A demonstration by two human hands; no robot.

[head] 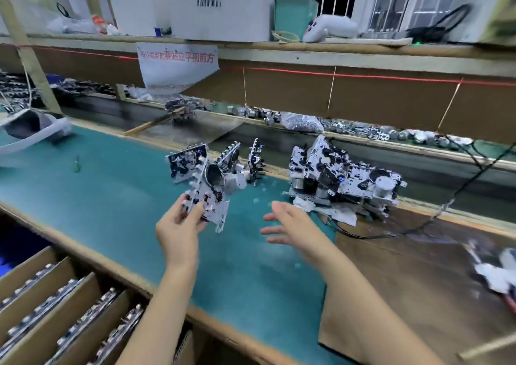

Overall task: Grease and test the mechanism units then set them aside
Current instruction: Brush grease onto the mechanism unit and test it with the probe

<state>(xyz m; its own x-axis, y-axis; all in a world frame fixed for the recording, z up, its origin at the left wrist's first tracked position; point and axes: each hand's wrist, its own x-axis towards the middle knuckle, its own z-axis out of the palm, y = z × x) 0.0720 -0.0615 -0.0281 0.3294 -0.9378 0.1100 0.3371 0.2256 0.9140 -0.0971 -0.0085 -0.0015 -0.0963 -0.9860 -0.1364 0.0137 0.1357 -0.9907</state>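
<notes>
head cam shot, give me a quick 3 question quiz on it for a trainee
1. True or false: the right hand is open and holds nothing.
2. The left hand grips: A) a mechanism unit B) a rag C) a cable
3. Fill in: the divided cardboard box sits at the person's lower ____ side.

Key: 1 true; 2 A; 3 left
</notes>
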